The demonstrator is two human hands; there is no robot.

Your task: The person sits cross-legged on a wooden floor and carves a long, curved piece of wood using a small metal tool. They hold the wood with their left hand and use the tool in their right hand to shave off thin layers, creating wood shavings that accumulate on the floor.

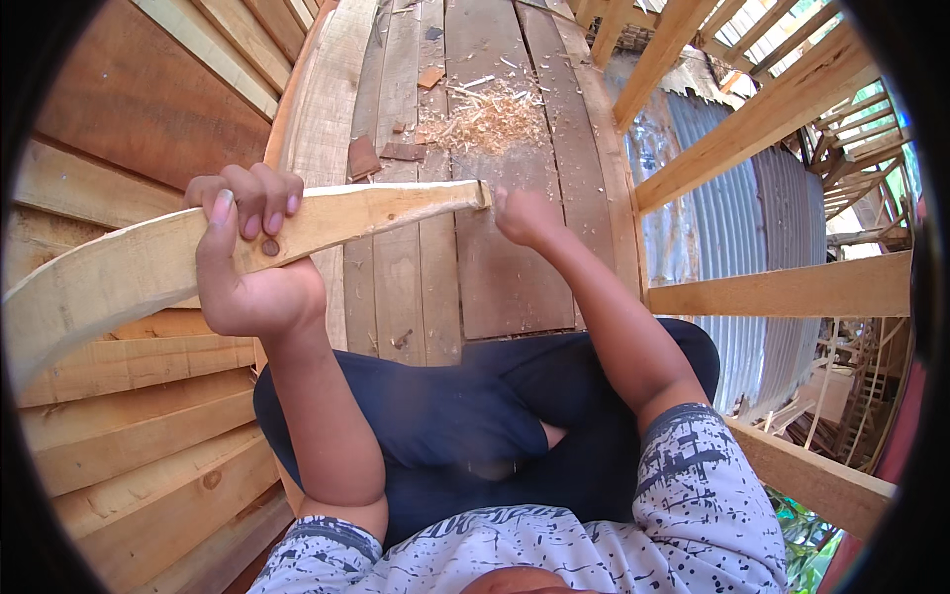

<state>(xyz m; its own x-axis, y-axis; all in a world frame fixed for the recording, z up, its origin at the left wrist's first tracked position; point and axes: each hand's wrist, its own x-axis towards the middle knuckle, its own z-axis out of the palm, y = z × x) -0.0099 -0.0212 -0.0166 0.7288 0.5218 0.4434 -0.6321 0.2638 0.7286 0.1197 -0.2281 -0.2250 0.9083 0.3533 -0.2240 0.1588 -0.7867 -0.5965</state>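
A long, curved, pale wooden piece reaches from the left rim to the middle of the view. It narrows toward its right end and has a dark round knot near my grip. My left hand is wrapped round its wide part, thumb on the near side and fingers over the top. Just beyond the narrow end, my right hand is closed in a fist. Whatever the fist may hold is hidden; a thin dark edge shows at the wood's tip beside it.
A heap of wood shavings and several reddish-brown wood scraps lie on the plank floor ahead. A plank wall rises on the left. Wooden rails run along the right, with corrugated metal sheets beyond them.
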